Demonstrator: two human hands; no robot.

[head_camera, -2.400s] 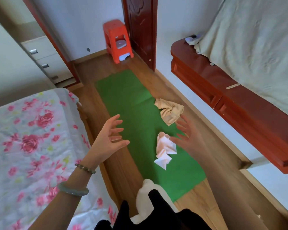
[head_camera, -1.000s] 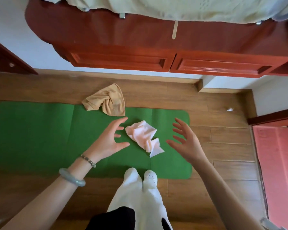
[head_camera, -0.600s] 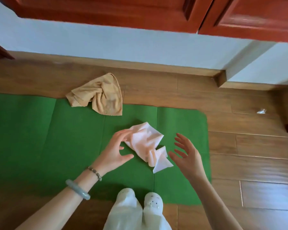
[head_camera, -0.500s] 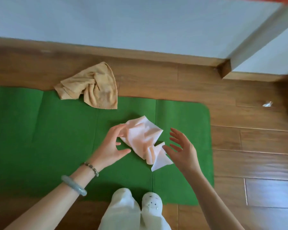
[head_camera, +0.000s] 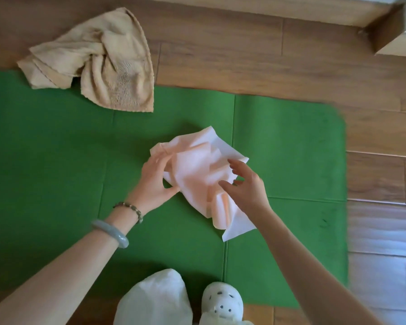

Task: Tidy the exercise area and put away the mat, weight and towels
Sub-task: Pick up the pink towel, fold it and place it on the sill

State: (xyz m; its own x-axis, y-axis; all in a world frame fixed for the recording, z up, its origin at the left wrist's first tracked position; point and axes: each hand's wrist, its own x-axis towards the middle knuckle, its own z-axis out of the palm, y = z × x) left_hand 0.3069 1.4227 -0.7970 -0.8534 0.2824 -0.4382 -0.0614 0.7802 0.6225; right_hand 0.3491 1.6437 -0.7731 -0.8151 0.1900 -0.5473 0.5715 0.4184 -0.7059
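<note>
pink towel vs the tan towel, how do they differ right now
The pink towel lies wholly on the green mat; the tan towel straddles the mat's edge and the wooden floor. The left hand and right hand are at the pink towel; no hand is near the tan towel. Both are crumpled.

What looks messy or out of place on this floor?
Both towels lie crumpled, not folded. The tan towel sprawls partly on the green mat, partly on the wooden floor. The pink towel is bunched up mid-mat, with the left hand and right hand at it.
</note>
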